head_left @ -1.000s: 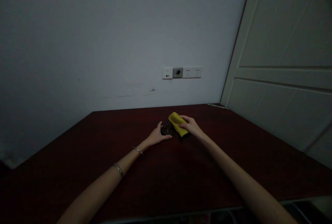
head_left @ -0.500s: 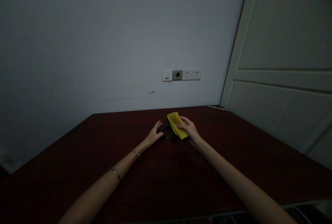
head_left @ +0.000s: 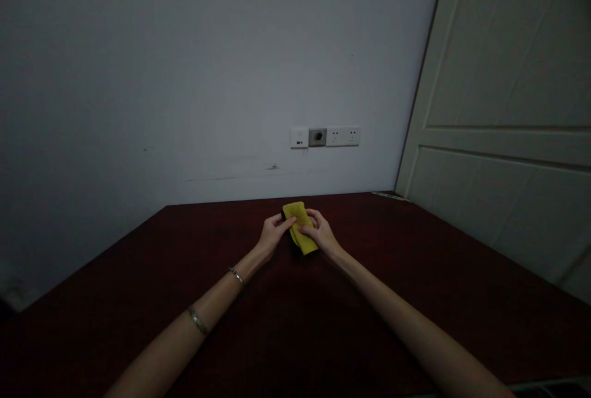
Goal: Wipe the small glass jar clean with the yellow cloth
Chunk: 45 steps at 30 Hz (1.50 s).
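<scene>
A folded yellow cloth (head_left: 300, 239) with a dark underside is held up over the dark red tabletop (head_left: 295, 324), near its far side. My left hand (head_left: 271, 235) grips the cloth's left edge, thumb on the yellow face and fingers behind. From the other side my right hand (head_left: 323, 235) pinches it, thumb in front and fingers partly hidden at the back. Two bracelets (head_left: 197, 320) circle my left wrist and forearm.
Behind the table rises a pale wall with a row of sockets (head_left: 342, 136) and some scuff marks. A light panelled door (head_left: 498, 103) stands along the right side. A thin pale strip (head_left: 390, 196) lies at the far right corner.
My right hand has brought the yellow cloth leftward. My left hand, open and apart from it before, has closed on its left edge.
</scene>
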{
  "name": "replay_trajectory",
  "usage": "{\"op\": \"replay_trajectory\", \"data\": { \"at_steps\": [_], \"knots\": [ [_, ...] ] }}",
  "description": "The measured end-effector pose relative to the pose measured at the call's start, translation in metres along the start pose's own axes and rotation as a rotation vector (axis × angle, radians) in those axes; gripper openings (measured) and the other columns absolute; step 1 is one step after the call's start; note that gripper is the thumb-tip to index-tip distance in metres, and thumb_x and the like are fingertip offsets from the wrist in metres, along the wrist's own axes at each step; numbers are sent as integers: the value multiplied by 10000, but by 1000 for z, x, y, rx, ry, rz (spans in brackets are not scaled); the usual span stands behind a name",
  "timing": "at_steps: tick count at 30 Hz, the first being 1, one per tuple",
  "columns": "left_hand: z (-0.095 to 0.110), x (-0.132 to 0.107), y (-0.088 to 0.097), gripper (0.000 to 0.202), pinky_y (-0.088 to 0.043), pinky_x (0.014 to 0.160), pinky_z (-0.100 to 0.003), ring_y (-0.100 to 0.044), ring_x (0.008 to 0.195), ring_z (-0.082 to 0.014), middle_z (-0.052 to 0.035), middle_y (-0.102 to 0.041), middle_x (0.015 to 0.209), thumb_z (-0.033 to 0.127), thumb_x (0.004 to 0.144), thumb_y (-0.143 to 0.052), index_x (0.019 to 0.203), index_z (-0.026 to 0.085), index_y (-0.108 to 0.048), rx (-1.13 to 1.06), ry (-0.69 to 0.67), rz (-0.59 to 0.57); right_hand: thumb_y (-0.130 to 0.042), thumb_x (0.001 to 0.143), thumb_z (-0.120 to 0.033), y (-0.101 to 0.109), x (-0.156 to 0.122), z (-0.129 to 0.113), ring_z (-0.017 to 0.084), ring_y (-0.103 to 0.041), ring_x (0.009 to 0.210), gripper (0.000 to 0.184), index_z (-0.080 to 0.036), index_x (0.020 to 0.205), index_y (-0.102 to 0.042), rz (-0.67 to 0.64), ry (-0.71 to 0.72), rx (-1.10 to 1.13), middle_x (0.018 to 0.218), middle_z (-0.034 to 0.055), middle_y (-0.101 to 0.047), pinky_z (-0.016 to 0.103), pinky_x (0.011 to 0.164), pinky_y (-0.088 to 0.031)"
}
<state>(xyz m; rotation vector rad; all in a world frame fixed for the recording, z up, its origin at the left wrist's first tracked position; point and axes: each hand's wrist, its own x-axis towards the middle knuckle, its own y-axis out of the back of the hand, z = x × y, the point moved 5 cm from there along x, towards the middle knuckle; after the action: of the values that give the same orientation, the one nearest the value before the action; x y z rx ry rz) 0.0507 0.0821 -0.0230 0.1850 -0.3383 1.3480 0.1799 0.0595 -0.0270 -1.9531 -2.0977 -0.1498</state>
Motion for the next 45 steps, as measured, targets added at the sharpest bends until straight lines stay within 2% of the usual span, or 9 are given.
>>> {"op": "replay_trajectory", "data": {
  "at_steps": [4,8,11,16,22,30,35,40,45],
  "knots": [
    [22,4,5,426,-488,838,-365,-627,935,-247,-106,-683,1034,370,681,-672,1010,101,-649,-5,-95,66,-636,649,-377,15,0,7,206,-606,921,535,-215,1112,-423,-3,62,46,1034,66,-594,347,806,-483],
    [41,13,25,405,-503,795,-346,-627,902,-239,-94,-687,993,385,695,-653,981,99,-640,162,-234,165,-680,630,-407,41,7,14,218,-552,1028,614,-206,1144,-412,96,172,-121,1133,104,-539,379,874,-452],
    [44,17,37,363,-490,821,-341,-619,923,-235,-84,-683,1000,367,734,-610,993,114,-636,344,-309,174,-726,607,-385,40,9,26,240,-453,1192,771,-222,1259,-348,-12,169,-257,1271,135,-464,420,961,-388],
    [26,16,39,342,-400,979,-370,-569,1079,-221,-78,-632,1154,215,765,-536,1096,173,-610,694,-372,47,-797,525,-359,24,1,43,257,-318,1320,1088,-206,1399,-167,-223,127,-347,1421,198,-293,431,1062,-266],
    [-8,8,26,412,-286,1071,-426,-460,1224,-208,-62,-553,1277,103,747,-485,1134,207,-579,1054,-421,-297,-801,514,-310,19,-4,50,258,-319,1322,1143,-157,1420,-122,-272,148,-489,1408,203,-327,419,1086,-229],
    [-11,3,24,435,-375,1015,-361,-538,1131,-196,-41,-600,1217,123,758,-473,1167,237,-568,1017,-310,-380,-769,563,-290,26,1,67,244,-512,1159,1072,-194,1420,-132,-236,191,-531,1283,138,-490,418,1006,-355],
    [-11,1,24,455,-350,1039,-376,-522,1159,-196,-37,-581,1244,124,754,-485,1187,237,-562,960,-324,-382,-769,560,-285,25,-2,62,265,-447,1227,1040,-215,1412,-177,-211,186,-557,1319,133,-465,443,1026,-327],
    [-13,-1,24,492,-349,1043,-365,-508,1179,-185,-27,-564,1266,104,759,-460,1222,251,-538,949,-364,-446,-763,565,-300,24,-3,59,268,-412,1257,1022,-184,1409,-197,-218,182,-573,1356,153,-425,431,1041,-313],
    [-13,0,25,493,-365,1022,-360,-528,1157,-191,-13,-569,1261,112,772,-454,1232,273,-528,966,-310,-481,-759,571,-341,25,-2,62,259,-405,1265,1032,-169,1413,-187,-210,183,-585,1368,160,-410,413,1048,-312]
  ]
}}
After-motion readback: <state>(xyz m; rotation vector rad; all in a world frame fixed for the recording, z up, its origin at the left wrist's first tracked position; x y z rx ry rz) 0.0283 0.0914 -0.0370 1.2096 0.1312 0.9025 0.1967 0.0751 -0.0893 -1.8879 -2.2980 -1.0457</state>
